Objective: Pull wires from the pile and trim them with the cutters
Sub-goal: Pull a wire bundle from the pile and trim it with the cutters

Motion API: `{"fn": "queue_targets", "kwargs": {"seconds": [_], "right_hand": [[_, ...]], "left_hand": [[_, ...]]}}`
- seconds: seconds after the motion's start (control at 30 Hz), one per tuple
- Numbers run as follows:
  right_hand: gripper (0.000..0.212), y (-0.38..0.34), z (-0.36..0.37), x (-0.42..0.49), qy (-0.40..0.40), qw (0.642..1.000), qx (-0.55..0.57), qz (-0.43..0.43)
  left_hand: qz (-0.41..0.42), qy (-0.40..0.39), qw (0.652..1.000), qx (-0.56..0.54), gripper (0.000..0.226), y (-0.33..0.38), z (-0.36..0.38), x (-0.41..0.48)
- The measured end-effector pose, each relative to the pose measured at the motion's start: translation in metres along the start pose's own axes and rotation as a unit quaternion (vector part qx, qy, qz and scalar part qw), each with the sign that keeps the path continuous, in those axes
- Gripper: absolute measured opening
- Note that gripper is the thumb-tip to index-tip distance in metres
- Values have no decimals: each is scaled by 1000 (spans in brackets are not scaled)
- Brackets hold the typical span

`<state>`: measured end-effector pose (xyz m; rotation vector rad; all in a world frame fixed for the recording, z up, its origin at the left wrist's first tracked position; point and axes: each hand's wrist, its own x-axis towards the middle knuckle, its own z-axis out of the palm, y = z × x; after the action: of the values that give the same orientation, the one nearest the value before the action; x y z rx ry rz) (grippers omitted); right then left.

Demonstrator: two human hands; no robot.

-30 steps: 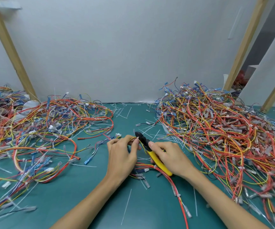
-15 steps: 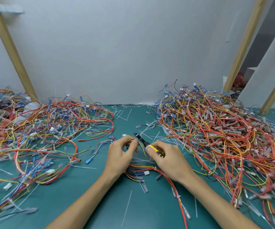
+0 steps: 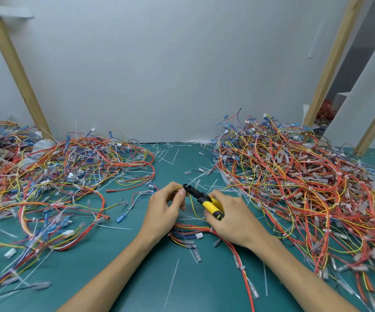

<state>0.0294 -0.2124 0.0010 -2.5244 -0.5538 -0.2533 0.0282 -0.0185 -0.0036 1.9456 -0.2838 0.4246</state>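
A thin yellow wire point(image 3: 192, 207) sits at the middle of the green mat point(image 3: 137, 282), pinched between the thumb and forefinger of the left hand point(image 3: 164, 210). Its other fingers are curled in behind. From that pinch the wire loops down and to the right, toward the heel of the right hand point(image 3: 233, 219).

The right hand is wrapped round the yellow handles of the cutters point(image 3: 206, 202), fingers closed tight on them. The black nose of the tool points up and left and meets the wire just beside the left thumb tip. Whether the blades are biting or only resting there cannot be told.

Under both wrists lies a small bundle point(image 3: 188, 233) of red, blue and yellow wires with white plugs. One red strand trails off toward the near edge.

To the right a large pile point(image 3: 294, 188) of mostly red and yellow wires rises from the mat, well apart from the hands. A second pile point(image 3: 58, 176), flatter and with more blue in it, spreads over the left side.

Thin white plastic strips point(image 3: 170, 281) lie scattered on the mat between and in front of the piles. Behind stands a white wall point(image 3: 170, 75), with slanting wooden posts at the left point(image 3: 15, 70) and right point(image 3: 330, 61).
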Motion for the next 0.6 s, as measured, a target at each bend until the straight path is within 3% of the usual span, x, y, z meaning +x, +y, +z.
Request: {"fn": "queue_targets", "kwargs": {"seconds": [0.23,0.6], "right_hand": [[29,-1,1,1,-8,1000,-16,17],[29,-4,-6,1,-28,999,-4,35]], "left_hand": [[4,-17,1000,0,19,-2,1,1],[5,-20,999,-25,20,0,1,1]]}}
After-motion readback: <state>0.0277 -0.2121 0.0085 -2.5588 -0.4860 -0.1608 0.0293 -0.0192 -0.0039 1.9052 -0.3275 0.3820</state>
